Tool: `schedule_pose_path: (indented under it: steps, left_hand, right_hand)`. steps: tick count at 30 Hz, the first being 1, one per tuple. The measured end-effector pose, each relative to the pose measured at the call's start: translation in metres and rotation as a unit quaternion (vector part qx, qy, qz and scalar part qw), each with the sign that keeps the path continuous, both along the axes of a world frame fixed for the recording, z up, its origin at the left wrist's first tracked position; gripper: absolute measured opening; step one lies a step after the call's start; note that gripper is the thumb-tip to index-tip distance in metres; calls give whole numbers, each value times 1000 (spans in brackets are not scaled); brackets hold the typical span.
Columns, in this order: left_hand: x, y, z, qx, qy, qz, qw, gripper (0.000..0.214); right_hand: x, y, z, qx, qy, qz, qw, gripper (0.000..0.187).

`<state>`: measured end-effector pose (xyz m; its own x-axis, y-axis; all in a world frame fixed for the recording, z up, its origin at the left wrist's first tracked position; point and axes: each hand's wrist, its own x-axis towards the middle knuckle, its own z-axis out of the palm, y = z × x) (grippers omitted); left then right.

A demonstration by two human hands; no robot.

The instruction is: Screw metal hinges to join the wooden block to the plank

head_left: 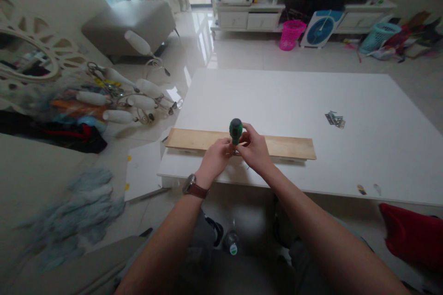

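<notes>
1 scrdriver (236, 131), 1 wdn plank (199, 139)

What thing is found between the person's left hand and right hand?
The head view shows a green-handled tool, apparently a screwdriver, between the left hand and the right hand, its handle pointing up.

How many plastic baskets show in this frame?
2: a pink basket left of the blue-and-white fan, and a teal basket right of it. Others may be hidden.

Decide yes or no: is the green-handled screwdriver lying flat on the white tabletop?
No, the green-handled screwdriver stands roughly upright between the left hand and the right hand.
</notes>
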<state>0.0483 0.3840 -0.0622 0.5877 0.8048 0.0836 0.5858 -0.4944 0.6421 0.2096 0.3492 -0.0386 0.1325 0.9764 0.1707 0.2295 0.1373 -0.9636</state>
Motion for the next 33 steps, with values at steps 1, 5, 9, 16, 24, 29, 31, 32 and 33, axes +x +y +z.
schedule_pose_path:
  steps: [1, 5, 9, 16, 24, 29, 31, 32, 33]
  left_hand:
    - [0, 0, 0, 1, 2, 1, 1000, 29]
    - [-1, 1, -4, 7, 0, -13, 1000, 26]
    - [-1, 2, -6, 7, -19, -18, 1000, 31]
    - [0, 0, 1, -3, -2, -9, 1000, 35]
    - [0, 0, 0, 6, 7, -17, 1000, 32]
    - [0, 1, -2, 11, 17, -11, 1000, 34]
    - [-1, 1, -2, 12, 13, -20, 1000, 36]
    - [-1, 2, -2, 13, 10, -25, 1000, 36]
    - [-1, 2, -2, 13, 8, -27, 1000, 35]
  right_hand:
    - [0, 0, 0, 2, -3, -2, 1000, 51]
    - [0, 1, 3, 1, -18, -30, 999, 44]
    - [0, 0, 3, 2, -44, -56, 997, 54]
    - [1, -1, -1, 15, -38, -55, 998, 65]
    - [0, -1, 2, 29, -46, -11, 998, 41]
    - [0, 0, 4, 16, -51, 5, 999, 22]
    - [0, 0, 3, 16, -65, -6, 998, 22]
    - [0, 0, 3, 17, -72, -17, 997, 23]
    - [0, 0, 3, 16, -78, -30, 996, 25]
